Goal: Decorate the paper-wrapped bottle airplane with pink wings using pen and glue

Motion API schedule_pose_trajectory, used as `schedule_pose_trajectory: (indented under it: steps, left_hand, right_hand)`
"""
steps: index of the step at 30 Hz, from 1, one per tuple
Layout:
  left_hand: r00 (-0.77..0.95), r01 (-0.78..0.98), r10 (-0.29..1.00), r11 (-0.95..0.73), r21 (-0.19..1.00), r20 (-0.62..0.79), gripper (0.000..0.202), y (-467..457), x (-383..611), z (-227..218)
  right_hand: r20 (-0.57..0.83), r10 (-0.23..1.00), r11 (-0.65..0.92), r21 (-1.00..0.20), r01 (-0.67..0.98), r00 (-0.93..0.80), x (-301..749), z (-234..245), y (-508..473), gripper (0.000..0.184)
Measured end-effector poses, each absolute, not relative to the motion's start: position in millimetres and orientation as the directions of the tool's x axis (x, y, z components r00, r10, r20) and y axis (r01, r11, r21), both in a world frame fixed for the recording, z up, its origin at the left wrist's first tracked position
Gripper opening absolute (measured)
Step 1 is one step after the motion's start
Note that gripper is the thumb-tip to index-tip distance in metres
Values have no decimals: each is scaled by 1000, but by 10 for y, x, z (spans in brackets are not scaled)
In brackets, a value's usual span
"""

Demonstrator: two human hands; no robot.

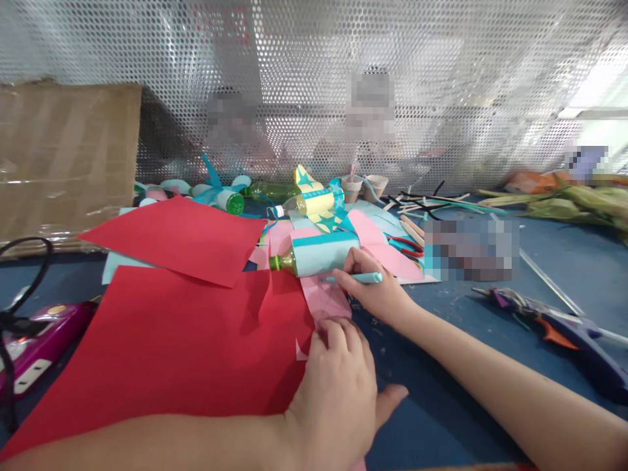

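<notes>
My right hand [375, 288] is pinched round a light-blue pen [367, 278], its tip end over a pink sheet of paper [324, 297]. My left hand [338, 373] presses palm down on the pink sheet and the edge of a large red sheet [196, 340], thumb stretched out to the right. Just beyond the pen lies a plastic bottle [326, 254] wrapped in light-blue paper, its green cap pointing left. A second red sheet [181, 239] overlaps the first. Behind, a yellow-wrapped bottle [314, 203] carries paper fins with blue stars.
A hot glue gun [554, 327] rests on the blue table at right. Red-handled scissors [406, 246] lie behind my right hand. On the left are a purple power strip [52, 340] and a cardboard piece [69, 163]. A perforated metal panel [304, 78] closes the back.
</notes>
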State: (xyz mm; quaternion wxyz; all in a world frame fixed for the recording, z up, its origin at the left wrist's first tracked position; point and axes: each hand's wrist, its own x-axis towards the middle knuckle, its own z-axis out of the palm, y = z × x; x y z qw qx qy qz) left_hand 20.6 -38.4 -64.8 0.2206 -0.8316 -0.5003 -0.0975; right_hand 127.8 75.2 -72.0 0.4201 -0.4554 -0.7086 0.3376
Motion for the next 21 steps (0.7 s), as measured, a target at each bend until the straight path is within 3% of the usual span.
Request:
schedule_pose_trajectory:
  steps: [21]
  left_hand:
    - [485, 869, 809, -405, -284, 330, 73, -389, 200, -629]
  right_hand:
    - [287, 934, 351, -850, 393, -214, 1280, -674, 741, 22]
